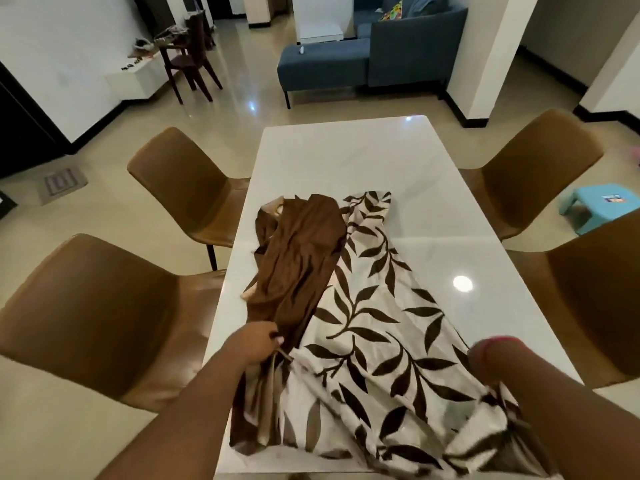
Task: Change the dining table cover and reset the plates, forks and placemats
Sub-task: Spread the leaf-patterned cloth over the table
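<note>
Table cover [374,341], no readable writing: left hand [254,346] fingers pinch it; right hand [491,358] blurred, cannot tell.

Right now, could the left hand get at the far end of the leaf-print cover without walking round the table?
Probably not. The left hand grips the cover at the near edge, while its far end lies bunched mid-table. Nothing blocks the way across the bare white table, but it looks a long stretch.
</note>
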Demonstrator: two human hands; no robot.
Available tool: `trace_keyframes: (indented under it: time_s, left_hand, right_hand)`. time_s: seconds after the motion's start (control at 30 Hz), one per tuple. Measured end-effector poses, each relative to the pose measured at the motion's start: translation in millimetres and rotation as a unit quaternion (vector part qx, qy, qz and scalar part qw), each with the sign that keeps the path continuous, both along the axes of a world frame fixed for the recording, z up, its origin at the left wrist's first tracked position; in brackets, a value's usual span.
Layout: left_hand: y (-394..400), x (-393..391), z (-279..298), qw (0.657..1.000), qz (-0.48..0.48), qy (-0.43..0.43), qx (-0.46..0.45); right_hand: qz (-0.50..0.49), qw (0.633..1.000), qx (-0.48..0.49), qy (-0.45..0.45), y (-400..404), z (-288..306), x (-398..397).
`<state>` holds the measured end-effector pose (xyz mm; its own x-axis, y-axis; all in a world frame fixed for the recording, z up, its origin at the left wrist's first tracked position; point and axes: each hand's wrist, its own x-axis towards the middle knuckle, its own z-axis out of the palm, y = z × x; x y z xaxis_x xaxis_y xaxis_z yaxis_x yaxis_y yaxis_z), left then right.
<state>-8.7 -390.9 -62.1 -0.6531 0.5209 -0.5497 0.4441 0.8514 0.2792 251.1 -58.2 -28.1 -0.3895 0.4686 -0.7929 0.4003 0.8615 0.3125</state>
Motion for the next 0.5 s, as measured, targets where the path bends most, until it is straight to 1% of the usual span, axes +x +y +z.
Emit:
trace_keyframes:
  time_s: [0.07, 0.1, 0.17, 0.27, 0.3, 0.4, 0.47, 0.5]
  left_hand:
    - [9.9, -1.7, 2.4, 0.994, 0.021, 0.089, 0.065]
    - [14.8, 0.2, 3.1, 0.991, 0.029, 0.098, 0.082]
    - [22.4, 5.8, 1.3, 0.990, 0.043, 0.107, 0.083]
    - [28.3, 7.3, -10.7, 0.986, 0.068, 0.105, 0.109]
    - [30.9, 9.1, -14.1, 0.986, 0.077, 0.098, 0.111]
    - [37.0, 11.1, -27.0, 0.983, 0.110, 0.072, 0.126]
    - [41.7, 10.4, -33.1, 0.981, 0.135, 0.051, 0.133]
    - [44.3, 8.0, -37.6, 0.978, 0.148, 0.040, 0.141]
  right_hand:
    - [0.012, 0.998, -0.002, 0.067, 3.3, 4.2, -23.8]
    - [0.009, 0.993, -0.007, 0.118, 1.9, 5.7, -34.3]
    - [-0.015, 0.976, -0.031, 0.217, -4.4, 0.6, -52.5]
    - [-0.047, 0.937, -0.048, 0.343, -18.8, -15.5, -79.2]
    - [-0.062, 0.922, -0.067, 0.377, -25.2, -21.7, -87.7]
    - [-0.112, 0.886, -0.155, 0.421, -53.1, -36.5, -114.1]
    - [-0.185, 0.858, -0.206, 0.432, -70.7, -48.4, -129.2]
    - [-0.228, 0.838, -0.231, 0.439, -77.9, -54.9, -137.1]
